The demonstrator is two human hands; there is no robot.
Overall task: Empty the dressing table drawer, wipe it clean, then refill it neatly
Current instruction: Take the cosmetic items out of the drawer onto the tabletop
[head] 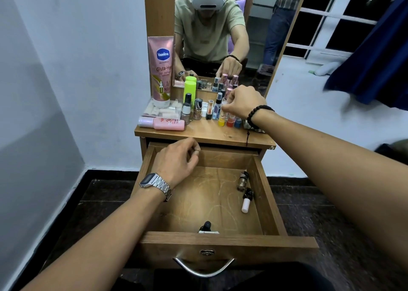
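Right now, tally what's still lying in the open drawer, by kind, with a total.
Glitter-filled bottle, beside the right wall of the drawer: 1
Black-capped white bottle, beside the same wall: 1
Black-topped item at the front wall, too hidden to identify: 1
Total: 3

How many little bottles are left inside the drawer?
3: a brown bottle and a white bottle by the right wall, a dark-capped bottle against the front, partly hidden.

Mirror point(254, 36): leans behind the worktop, reflecting a seated person.
Window point(344, 19): white-framed, dark panes.
Cloth point(379, 54): navy, hanging right.
Floor point(92, 193): dark tiles.
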